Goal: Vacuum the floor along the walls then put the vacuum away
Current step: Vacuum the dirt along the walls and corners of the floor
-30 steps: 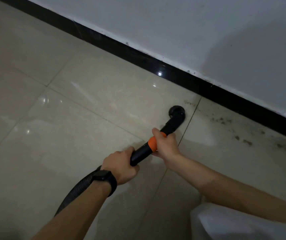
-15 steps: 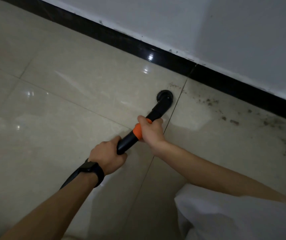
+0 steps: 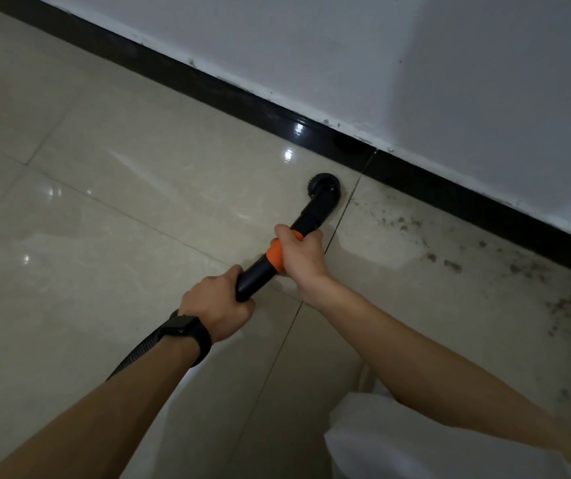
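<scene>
A black vacuum wand (image 3: 256, 276) with an orange collar (image 3: 274, 258) slants up to a round brush nozzle (image 3: 324, 188) pressed on the beige tile floor (image 3: 139, 236), a short gap from the black skirting (image 3: 415, 181). My right hand (image 3: 303, 255) grips the wand at the orange collar. My left hand (image 3: 216, 304), a black watch on its wrist, grips the wand lower down. The ribbed black hose (image 3: 139, 352) runs back under my left forearm.
A white wall (image 3: 381, 63) rises above the skirting. Dark dirt specks (image 3: 450, 264) lie scattered on the tile right of the nozzle, along the skirting. A tile joint (image 3: 343, 216) passes just right of the nozzle. White cloth (image 3: 415, 440) shows at the bottom right.
The nozzle has crept closer to the skirting and towards the tile joint. Both hands keep the same grip on the wand.
</scene>
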